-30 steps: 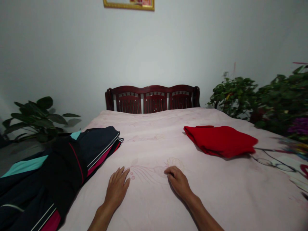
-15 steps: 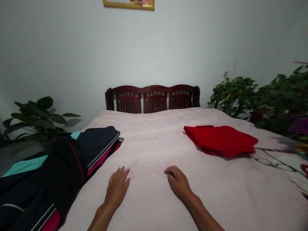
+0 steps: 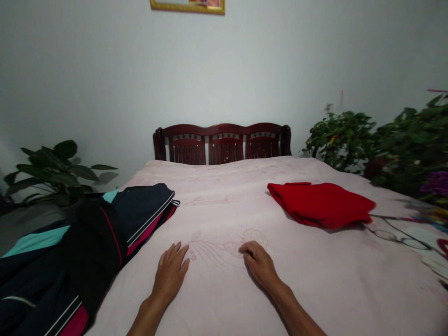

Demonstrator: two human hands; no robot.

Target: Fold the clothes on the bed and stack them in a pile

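My left hand (image 3: 171,268) lies palm down on a pale pink bedsheet (image 3: 224,298), its fingers stretched out and a little apart. My right hand (image 3: 258,262) rests on the same sheet, fingers loosely bent, with a gap by the thumb and nothing seen in it. Between the hands runs a stitched flower pattern. To the left lies a pile of dark clothes (image 3: 94,238) with turquoise, magenta and white trim, apart from my left hand. A folded red cloth (image 3: 322,205) sits farther up on the right, away from my right hand.
A pair of glasses (image 3: 399,239) lies at the right, near the red cloth. Beyond the bed stands a dark wooden headboard (image 3: 226,144). Leafy plants (image 3: 343,140) line the right side, and another plant (image 3: 52,172) stands at the left. A gold-framed picture (image 3: 187,9) hangs above.
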